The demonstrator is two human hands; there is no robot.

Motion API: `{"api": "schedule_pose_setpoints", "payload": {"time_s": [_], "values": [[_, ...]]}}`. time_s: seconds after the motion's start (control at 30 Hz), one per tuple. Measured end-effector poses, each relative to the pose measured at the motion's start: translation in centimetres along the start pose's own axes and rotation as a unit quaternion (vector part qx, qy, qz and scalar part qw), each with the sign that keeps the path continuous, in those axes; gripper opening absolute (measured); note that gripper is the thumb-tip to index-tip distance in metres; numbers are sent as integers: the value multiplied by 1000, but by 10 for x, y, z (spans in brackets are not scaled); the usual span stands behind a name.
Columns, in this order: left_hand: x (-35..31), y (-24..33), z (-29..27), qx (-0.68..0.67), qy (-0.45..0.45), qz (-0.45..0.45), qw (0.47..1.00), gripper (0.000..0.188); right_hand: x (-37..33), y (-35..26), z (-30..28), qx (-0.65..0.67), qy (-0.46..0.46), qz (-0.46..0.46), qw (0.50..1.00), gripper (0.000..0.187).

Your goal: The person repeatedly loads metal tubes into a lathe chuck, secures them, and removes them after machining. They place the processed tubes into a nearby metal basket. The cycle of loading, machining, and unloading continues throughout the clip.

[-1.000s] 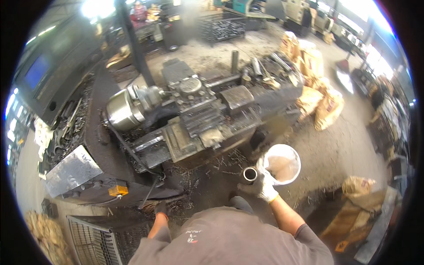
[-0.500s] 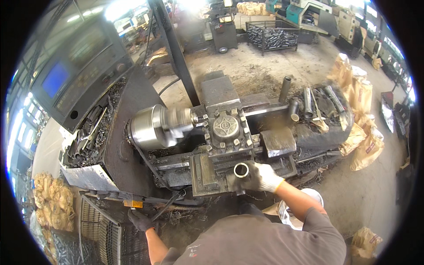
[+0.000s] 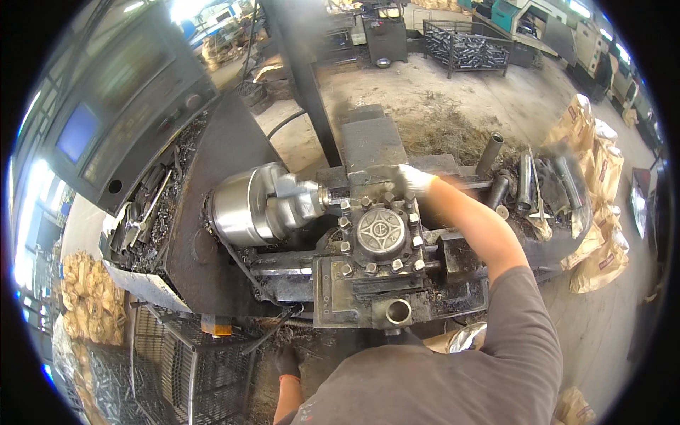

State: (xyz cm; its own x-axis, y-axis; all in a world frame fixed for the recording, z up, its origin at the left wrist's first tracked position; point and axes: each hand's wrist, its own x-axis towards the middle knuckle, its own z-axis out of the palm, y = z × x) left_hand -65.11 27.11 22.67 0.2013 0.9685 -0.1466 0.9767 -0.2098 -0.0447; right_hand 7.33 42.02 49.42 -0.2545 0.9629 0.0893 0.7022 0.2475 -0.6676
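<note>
My right hand (image 3: 413, 182), in a white work glove with dark fingers, reaches across to the far side of the lathe's tool post (image 3: 381, 232). Its fingers are smeared and partly lost against the dark metal, so a grip cannot be made out. Left of it is the shiny lathe chuck (image 3: 244, 207), its jaws sharply visible. A short metal tube (image 3: 398, 312) stands upright on the near end of the carriage, untouched. Low beside my body hangs my left hand (image 3: 287, 361) in a dark glove, near a wire-mesh cart (image 3: 191, 375); its fingers are not clear.
A control panel (image 3: 117, 120) rises at the left above a tray of tools and chips. Tubes and a caliper (image 3: 536, 191) lie on the machine's right end, with paper sacks (image 3: 598, 248) beyond. A dark post (image 3: 315, 106) stands behind the lathe.
My right hand has left the tube at the front and moved to the far side of the tool post. My left hand has dropped toward my body. The blurred chuck now looks still.
</note>
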Motion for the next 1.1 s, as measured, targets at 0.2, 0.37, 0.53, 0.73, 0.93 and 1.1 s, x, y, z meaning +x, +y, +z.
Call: {"api": "schedule_pose_setpoints", "payload": {"time_s": [0.2,0.37,0.53,0.73,0.93,1.1], "values": [[-74,-23,42,-159,-283,46,945,27,32,7,-32,-400,-137,138,896,28],[-127,-54,76,-178,-357,-30,916,27,24,-18,-168,-415,304,383,767,19],[-97,-46,40,-78,-174,121,974,26,84,-72,-77,-278,-49,62,957,22],[11,92,-191,-370,168,46,913,21,123,-150,3,-120,-207,164,957,83],[117,230,-385,-165,368,348,846,54,136,-137,-4,-15,-366,248,897,65],[215,307,-409,2,411,374,832,62,136,-111,1,-194,-265,74,941,23]]}}
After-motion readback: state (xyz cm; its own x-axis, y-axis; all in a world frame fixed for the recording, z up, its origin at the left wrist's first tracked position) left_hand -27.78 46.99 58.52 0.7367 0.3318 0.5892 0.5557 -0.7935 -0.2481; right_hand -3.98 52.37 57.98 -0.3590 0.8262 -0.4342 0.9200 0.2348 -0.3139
